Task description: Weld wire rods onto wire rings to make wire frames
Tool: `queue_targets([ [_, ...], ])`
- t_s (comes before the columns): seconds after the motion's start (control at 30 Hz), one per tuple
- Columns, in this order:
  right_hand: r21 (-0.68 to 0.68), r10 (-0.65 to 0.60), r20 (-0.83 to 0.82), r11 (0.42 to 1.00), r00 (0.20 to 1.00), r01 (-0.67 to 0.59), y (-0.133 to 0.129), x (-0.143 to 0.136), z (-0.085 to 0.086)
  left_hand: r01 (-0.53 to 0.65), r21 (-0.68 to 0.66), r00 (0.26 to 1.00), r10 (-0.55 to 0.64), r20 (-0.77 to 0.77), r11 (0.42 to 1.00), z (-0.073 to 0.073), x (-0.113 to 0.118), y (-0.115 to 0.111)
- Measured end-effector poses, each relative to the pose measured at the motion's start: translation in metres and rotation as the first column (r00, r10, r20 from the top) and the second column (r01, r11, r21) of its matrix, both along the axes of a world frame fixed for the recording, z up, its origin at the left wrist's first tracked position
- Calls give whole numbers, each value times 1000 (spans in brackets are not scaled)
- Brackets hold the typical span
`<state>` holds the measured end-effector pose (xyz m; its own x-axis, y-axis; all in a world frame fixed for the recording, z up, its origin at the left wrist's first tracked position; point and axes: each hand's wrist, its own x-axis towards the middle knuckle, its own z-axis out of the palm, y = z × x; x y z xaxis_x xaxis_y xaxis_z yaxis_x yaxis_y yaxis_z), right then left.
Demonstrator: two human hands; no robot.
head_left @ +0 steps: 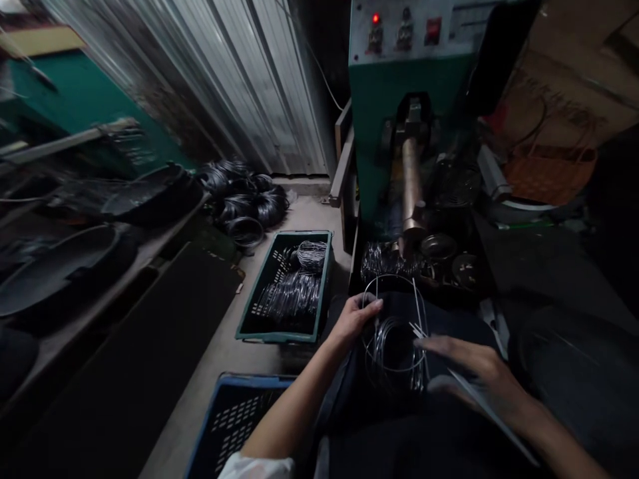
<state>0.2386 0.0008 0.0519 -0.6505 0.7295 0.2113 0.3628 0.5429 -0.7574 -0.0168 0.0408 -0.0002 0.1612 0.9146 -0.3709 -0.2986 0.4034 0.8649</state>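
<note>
My left hand [360, 315] pinches the left edge of a thin metal wire ring [394, 370], which has straight wires crossing it. Below and behind the ring, more looped wires [387, 342] lie over my dark-clothed lap. My right hand [466, 362] is at the right side of the ring, blurred, with its fingers stretched out and thumb apart. A long thin metal rod or wire [492, 412] runs slantwise along the right palm; how it is held is unclear. Short wire ends [417, 328] show by the right fingertips.
A green crate [240, 329] with wire pieces stands left of my hands, a blue crate [224, 379] nearer. Ahead is a green machine [374, 133] with a protruding metal shaft [410, 179]. Black wire coils [244, 196] lie on the floor; dark round pans [64, 259] are at left.
</note>
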Motion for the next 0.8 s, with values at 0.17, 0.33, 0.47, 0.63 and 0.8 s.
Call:
queue_targets([
  [0.17,295,60,286,944,956,-148,12,-9,-21,-15,0,1000,15,-8,1000,-8,2,-7],
  [0.33,368,96,376,897,922,-244,24,-10,-30,-25,18,999,25,25,1000,-17,3,-5],
  [0.47,382,101,394,886,913,-263,31,-12,-28,-37,16,997,35,74,999,-18,3,0],
  [0.63,405,127,350,873,928,-272,41,-13,-25,-68,3,991,67,119,998,-15,5,8],
  [0.8,412,148,326,867,934,-282,47,-13,-21,-88,4,987,87,136,996,-11,6,12],
])
